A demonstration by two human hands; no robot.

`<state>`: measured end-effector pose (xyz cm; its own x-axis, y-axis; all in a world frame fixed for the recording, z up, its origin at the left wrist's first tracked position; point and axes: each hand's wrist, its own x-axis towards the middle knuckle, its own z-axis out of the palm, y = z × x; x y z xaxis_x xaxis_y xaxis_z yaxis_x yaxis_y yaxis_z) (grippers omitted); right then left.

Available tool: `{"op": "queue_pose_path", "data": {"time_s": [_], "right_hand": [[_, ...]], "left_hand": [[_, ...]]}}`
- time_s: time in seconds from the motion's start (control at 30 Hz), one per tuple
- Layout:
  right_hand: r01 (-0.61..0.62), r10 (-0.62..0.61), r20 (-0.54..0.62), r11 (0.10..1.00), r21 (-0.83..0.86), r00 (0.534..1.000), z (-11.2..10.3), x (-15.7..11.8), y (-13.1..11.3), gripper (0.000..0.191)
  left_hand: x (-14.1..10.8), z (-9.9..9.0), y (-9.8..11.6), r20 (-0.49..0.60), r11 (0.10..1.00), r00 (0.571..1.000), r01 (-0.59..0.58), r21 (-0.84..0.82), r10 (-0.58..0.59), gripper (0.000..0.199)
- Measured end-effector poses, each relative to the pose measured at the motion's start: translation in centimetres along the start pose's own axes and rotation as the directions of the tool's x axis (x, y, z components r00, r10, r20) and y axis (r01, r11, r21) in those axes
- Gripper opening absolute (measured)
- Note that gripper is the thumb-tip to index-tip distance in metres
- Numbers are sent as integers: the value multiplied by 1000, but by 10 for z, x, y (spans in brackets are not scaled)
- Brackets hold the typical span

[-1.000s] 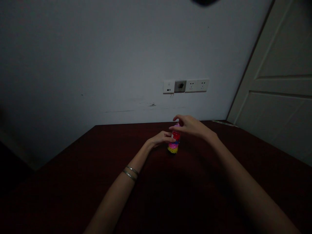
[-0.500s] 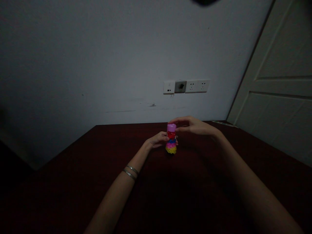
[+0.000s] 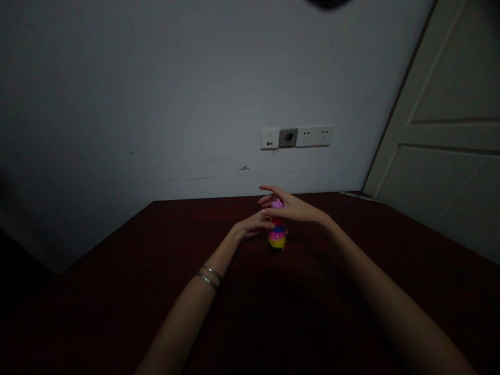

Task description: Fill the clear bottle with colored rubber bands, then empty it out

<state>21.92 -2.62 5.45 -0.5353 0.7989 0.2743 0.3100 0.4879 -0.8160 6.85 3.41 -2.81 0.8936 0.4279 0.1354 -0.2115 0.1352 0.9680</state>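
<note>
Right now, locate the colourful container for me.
In the head view, the colourful container is just right of centre, held by the left hand, below the wall sockets.

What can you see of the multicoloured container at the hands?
The small container, apparently shiny plastic, is nearly upright on or above the dark tabletop, with a pink top and red, blue, pink and yellow bands downward. The left hand holds its middle; the right hand curves around the top, contact unclear.

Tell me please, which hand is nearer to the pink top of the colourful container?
Right. The right hand curves around the pink top; how firmly is unclear. The left hand holds the colourful container lower down.
</note>
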Motion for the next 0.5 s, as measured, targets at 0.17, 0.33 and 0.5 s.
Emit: {"op": "queue_pose_path", "data": {"time_s": [0.17,0.33,0.5], "right_hand": [[-10,-18,116,973,231,993,-15,-5,3,79],[-4,-2,29,982,186,1000,-20,-3,14,73],[15,-12,-22,990,143,1000,-10,3,19,76]], "left_hand": [[-6,-9,-1,13,997,998,-56,-49,57,51],[-8,-13,-2,4,995,999,-44,-90,45,56],[-7,-13,-3,-1,997,999,-33,-63,33,51]]}}
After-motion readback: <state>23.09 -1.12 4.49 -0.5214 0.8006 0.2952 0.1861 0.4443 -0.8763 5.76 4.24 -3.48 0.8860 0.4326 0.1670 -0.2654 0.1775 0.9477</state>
